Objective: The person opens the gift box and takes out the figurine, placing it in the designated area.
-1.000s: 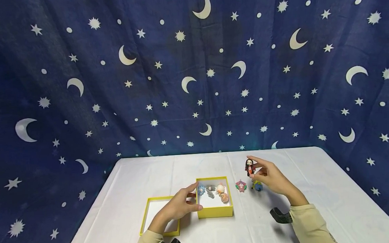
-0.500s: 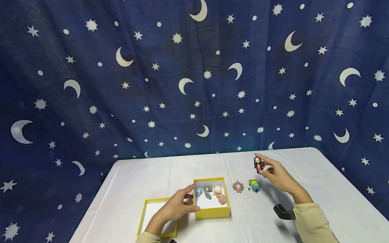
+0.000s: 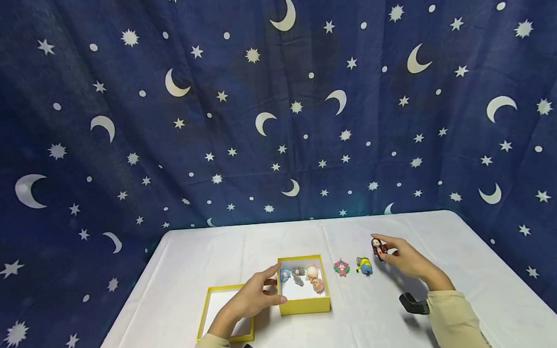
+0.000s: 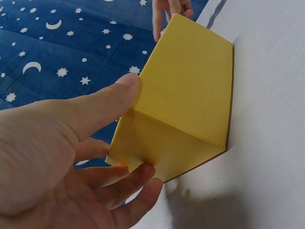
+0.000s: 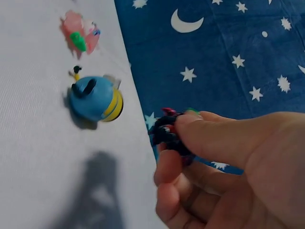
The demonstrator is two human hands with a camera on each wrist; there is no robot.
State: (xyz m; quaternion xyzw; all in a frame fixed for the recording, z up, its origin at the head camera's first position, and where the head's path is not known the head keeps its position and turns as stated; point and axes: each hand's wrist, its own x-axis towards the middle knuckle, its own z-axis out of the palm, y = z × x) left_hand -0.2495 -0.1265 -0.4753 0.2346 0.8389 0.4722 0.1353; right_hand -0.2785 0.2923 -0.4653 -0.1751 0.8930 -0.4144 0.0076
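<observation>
Black-haired figurine (image 3: 379, 249) in pinch of right hand (image 3: 412, 260), thumb against fingers; lower and farther right than half-second ago, beside blue-and-yellow figure (image 3: 364, 266); left hand (image 3: 253, 297) unchanged, thumb and curved fingers gripping yellow box (image 3: 305, 306).

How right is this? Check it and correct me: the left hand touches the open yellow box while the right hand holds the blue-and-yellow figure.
One slip: the right hand holds the dark-haired figure, as the head view shows. The blue-and-yellow figure is on the table. The left hand does touch the open yellow box.
</observation>
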